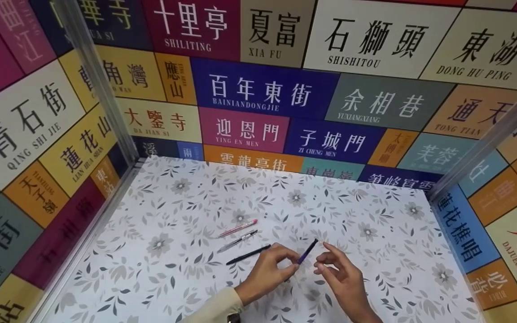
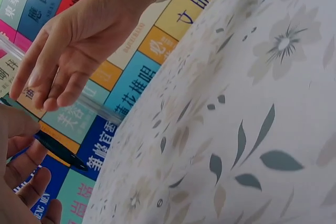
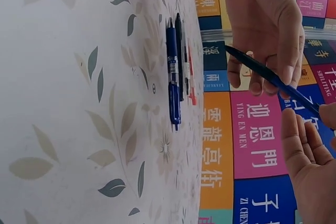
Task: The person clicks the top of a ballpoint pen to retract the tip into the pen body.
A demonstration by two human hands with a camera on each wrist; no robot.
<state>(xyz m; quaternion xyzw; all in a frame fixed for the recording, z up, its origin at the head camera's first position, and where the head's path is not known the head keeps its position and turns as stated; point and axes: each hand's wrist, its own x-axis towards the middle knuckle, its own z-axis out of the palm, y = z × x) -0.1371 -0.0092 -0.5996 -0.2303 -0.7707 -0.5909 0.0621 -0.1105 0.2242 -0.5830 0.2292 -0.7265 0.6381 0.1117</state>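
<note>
My left hand [image 1: 267, 273] pinches a slim dark blue pen [image 1: 308, 251] between thumb and fingers, tilted above the table. In the left wrist view the pen's tapered dark end [image 2: 63, 151] sticks out past the thumb. My right hand [image 1: 346, 282] is just right of the pen, its index fingertip close to the upper end and its thumb apart from the index finger. The right wrist view has the right hand [image 3: 312, 174] with fingers extended below the pen [image 3: 273, 78], one digit overlapping its far end.
A red pen [image 1: 238, 228], a clear pen [image 1: 237, 241] and a black pen [image 1: 247, 255] lie side by side on the floral tabletop [image 1: 159, 278]. Another blue pen [image 3: 173, 66] lies beside them in the right wrist view. Panels with street-name lettering [image 1: 258, 89] enclose the table.
</note>
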